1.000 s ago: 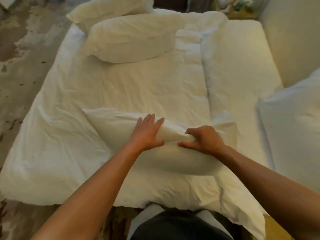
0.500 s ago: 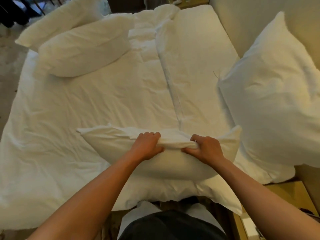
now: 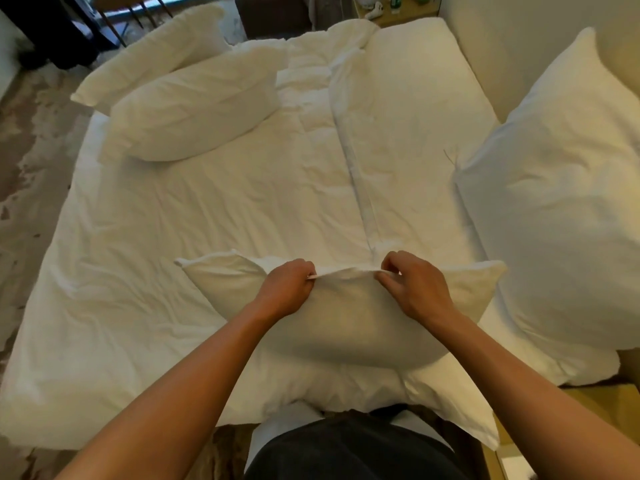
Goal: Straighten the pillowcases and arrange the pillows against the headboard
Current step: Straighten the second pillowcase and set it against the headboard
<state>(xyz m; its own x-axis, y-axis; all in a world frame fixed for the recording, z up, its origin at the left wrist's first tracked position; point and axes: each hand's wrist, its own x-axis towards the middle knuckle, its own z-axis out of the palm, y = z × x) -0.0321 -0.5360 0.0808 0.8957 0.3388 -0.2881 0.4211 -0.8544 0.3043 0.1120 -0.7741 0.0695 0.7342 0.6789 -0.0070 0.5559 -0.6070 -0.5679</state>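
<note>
Nearest, at the bed's near edge, a white pillow (image 3: 346,323) lies flat on the rumpled sheet (image 3: 214,216), close to the person's body. Both hands sit on its far seam: the left hand (image 3: 285,292) has its fingers curled tight around a fold of the pillowcase, and the right hand (image 3: 414,287) pinches the same ridge of cloth just beside it, so a short taut strip runs between them. Judging by how it sags and dents, the pillow is light, soft and floppy; the loose case will slide over the filling, so it is best taken at the seam or corners, not the middle. To the right, a 2nd, larger pillow (image 3: 554,202) stands tilted against the pale headboard (image 3: 491,50). Farther off, on the left, 2 more pillows wait: 1 plump pillow (image 3: 197,109) lying flat, and behind it a thin pillow (image 3: 156,50) overhanging the bed's far left side.
</note>
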